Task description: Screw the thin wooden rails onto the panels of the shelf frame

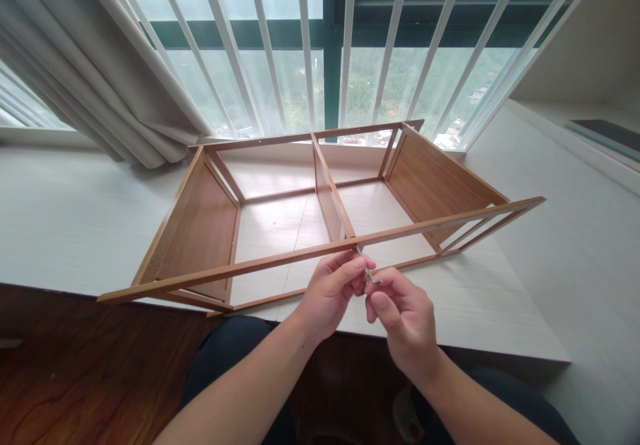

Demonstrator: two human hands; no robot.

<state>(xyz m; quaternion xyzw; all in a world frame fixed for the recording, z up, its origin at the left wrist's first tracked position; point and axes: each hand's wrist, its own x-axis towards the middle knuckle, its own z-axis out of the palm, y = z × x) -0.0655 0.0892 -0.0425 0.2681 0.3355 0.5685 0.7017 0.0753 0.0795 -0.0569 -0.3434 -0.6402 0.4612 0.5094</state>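
A wooden shelf frame lies on its side on a white window ledge. Its long front rail runs across the view, and a middle divider meets that rail at the centre. Both hands are just below this joint. My left hand and my right hand pinch a small metal hex key between their fingertips. The key's upper end reaches up to the rail where the divider joins it.
A grey curtain hangs at the left over the ledge. White window bars stand behind the frame. A dark wood floor lies below the ledge, and my dark-clothed knees are under the hands.
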